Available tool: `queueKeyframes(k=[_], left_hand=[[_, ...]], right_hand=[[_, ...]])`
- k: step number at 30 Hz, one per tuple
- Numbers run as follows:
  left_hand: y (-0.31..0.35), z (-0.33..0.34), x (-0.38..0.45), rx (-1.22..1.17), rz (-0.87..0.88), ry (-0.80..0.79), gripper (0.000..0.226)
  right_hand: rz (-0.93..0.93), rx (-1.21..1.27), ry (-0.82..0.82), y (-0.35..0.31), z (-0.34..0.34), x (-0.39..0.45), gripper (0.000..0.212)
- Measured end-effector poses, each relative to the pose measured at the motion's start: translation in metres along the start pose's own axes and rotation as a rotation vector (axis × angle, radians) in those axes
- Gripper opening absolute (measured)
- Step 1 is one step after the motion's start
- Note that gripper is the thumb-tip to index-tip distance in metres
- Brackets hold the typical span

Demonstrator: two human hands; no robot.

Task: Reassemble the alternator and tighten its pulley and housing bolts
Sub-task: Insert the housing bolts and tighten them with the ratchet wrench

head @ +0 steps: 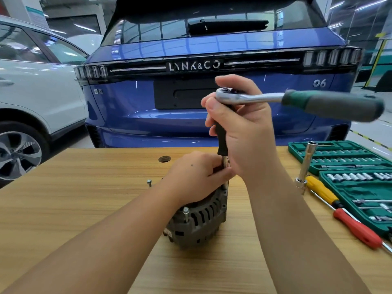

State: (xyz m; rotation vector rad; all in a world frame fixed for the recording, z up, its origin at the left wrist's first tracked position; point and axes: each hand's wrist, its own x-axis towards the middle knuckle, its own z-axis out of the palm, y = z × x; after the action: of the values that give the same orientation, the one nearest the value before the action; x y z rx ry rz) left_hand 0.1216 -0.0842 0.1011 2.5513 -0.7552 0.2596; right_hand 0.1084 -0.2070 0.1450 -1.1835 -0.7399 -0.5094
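Both hands curled: right [244, 128] around the ratchet's [297, 100] black extension [221, 136], left [197, 172] seemingly pinching its shaft atop the alternator [201, 221].

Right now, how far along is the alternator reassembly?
Done: the grey ribbed alternator housing sits closed on the wooden table. In hand: the right hand holds the chrome ratchet on a black extension, and the left hand steadies its tip. Left: one long bolt stands proud, another stands on the table.
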Motion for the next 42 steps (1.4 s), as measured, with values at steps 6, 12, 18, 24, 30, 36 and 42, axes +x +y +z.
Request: queueKeyframes(k=[6,12,18,24,30,36,42], left_hand=[[-0.001,-0.002,-0.002,0.020,-0.049,-0.012,0.055],[-0.003,-0.002,0.000,-0.010,-0.067,-0.027,0.051],[0.002,-0.003,-0.001,-0.008,-0.026,-0.062,0.057],[0.003,-0.003,0.000,0.028,-0.021,-0.052,0.052],[0.000,-0.002,0.000,-0.007,-0.047,-0.041,0.046],[-0.002,-0.002,-0.003,-0.024,-0.062,-0.059,0.058],[-0.003,-0.001,0.001,0.017,-0.053,-0.040,0.047]], right_hand=[[0.080,0.260,-0.257,0.004,-0.012,0.002,0.041],[0.244,0.358,-0.187,-0.002,-0.010,0.006,0.076],[0.175,-0.093,0.199,-0.011,0.004,0.001,0.022],[0.329,0.166,0.080,-0.010,-0.015,0.006,0.025],[0.055,0.099,-0.032,0.004,-0.004,0.001,0.033],[0.052,0.138,-0.096,0.010,-0.004,0.004,0.050],[0.205,0.281,-0.079,0.006,-0.011,0.008,0.052]])
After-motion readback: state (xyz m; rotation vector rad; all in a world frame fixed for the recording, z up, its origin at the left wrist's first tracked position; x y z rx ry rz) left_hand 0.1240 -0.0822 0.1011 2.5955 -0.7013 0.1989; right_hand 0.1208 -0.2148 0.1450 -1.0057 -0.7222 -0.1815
